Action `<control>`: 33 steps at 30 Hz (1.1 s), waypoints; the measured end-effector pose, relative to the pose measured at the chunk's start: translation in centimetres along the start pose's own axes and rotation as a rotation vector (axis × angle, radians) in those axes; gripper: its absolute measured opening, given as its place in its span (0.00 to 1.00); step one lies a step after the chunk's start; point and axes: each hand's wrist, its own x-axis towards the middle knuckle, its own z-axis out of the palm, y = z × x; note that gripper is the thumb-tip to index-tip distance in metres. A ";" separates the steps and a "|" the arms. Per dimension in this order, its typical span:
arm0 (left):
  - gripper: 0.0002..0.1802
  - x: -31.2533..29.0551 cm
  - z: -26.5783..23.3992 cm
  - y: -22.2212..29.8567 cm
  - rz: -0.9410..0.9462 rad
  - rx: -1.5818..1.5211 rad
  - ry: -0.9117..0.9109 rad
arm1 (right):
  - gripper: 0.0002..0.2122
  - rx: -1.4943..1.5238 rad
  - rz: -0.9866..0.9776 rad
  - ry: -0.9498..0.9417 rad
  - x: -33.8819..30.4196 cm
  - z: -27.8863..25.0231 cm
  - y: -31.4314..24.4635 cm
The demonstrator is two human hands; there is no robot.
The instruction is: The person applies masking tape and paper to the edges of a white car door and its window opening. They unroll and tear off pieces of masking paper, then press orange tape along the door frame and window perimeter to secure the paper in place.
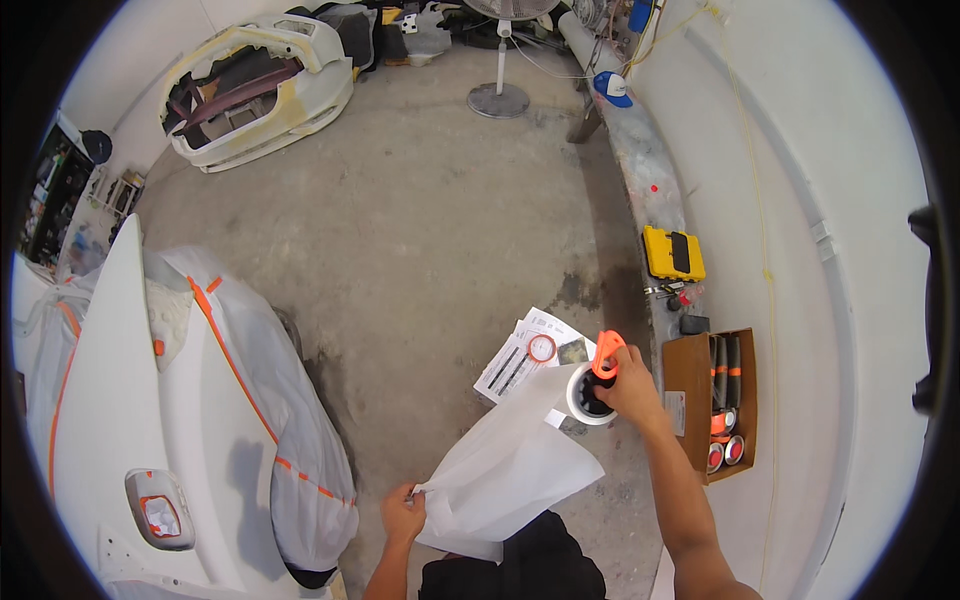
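Left hand [403,515] pinches a thin translucent sheet [495,450]; right hand [632,386] curls around its round orange-and-black dispenser [587,396]. Beyond the sheet: stained concrete floor [420,220]; right, smooth white wall [850,280].

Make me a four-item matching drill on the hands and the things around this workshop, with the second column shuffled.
1. Left hand
2. Right hand
3. Yellow case
4. Standing fan

A. On the bench along the right-hand wall
B. Pinching the edge of the white sheet
C. On the floor, at the far end of the room
D. Gripping the orange-and-black roll holder

Pairs: 1-B, 2-D, 3-A, 4-C
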 end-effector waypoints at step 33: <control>0.26 -19.5 -13.7 -13.8 -0.257 0.525 -0.029 | 0.11 -0.546 -1.038 -0.391 1.9 -0.8 0.7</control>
